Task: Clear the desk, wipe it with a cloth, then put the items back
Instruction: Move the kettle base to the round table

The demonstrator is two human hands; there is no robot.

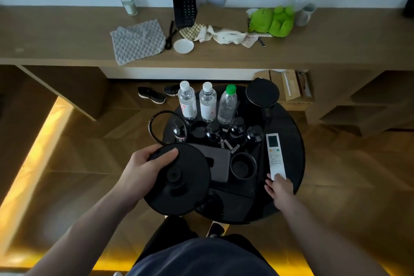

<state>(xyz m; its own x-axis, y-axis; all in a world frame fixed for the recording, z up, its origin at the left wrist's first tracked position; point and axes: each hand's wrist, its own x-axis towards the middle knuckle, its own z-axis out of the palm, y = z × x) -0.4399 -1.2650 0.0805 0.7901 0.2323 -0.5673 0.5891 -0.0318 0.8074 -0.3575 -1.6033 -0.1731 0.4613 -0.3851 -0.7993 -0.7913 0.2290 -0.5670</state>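
Black plastic is filling my left hand (143, 169): I am gripping the round kettle base (178, 182) by its rim, thumb curled over the top, holding it at the near-left edge of the round side table (293, 132). My right hand (279, 188) is pinching the near end of the white remote (275, 155), which is lying flat on the table. 3 water bottles (207, 101) and the kettle (262, 93) are standing at the table's far side. The desk (67, 36) beyond is carrying a grey cloth (136, 41), a white dish (183, 46) and a green plush toy (272, 20). Judged step: transferring items between desk and table. The next move is calling for lifting the remote clear without knocking the black cup (243, 166) just beside it.
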